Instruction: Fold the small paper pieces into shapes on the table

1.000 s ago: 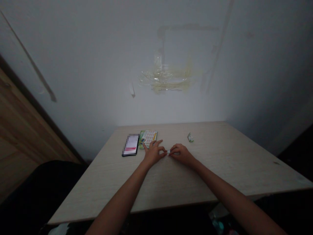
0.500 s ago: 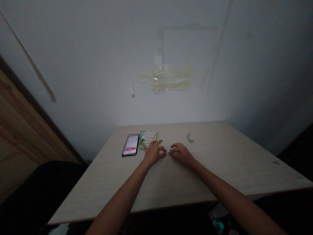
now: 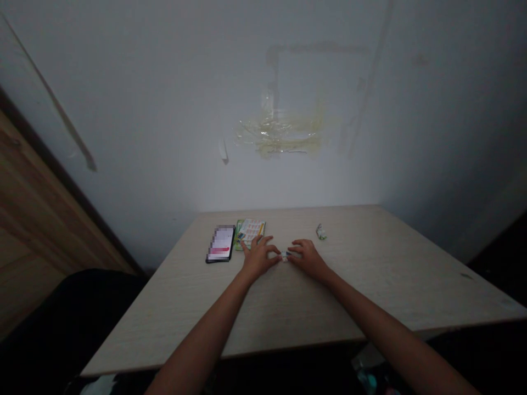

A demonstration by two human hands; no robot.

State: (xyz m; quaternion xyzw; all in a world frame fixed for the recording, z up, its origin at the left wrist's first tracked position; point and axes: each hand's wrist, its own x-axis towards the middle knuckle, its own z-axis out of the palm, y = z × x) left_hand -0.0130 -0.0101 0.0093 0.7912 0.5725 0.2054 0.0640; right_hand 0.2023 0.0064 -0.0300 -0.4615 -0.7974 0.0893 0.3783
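Observation:
Between my two hands, low over the table, is a small whitish piece (image 3: 284, 257), too small to name. My left hand (image 3: 259, 258) pinches its left side between thumb and index finger, with the other fingers spread. From the right, the thumb and index finger of my right hand (image 3: 307, 257) close on its other side. Just beyond my left fingers lies a green and white printed packet or leaflet (image 3: 250, 229), partly covered by them. A phone (image 3: 220, 244) with a lit, partly blurred screen lies left of it.
A crumpled green and white scrap (image 3: 321, 232) lies on the pale wooden table (image 3: 395, 274), beyond my right hand. The wall (image 3: 164, 109) behind carries shiny tape remnants (image 3: 284, 134). A wooden panel (image 3: 24, 219) stands at the left.
Both hands stay in nearly the same place. The fingers of my right hand have shifted slightly, and a little more of the small whitish piece shows.

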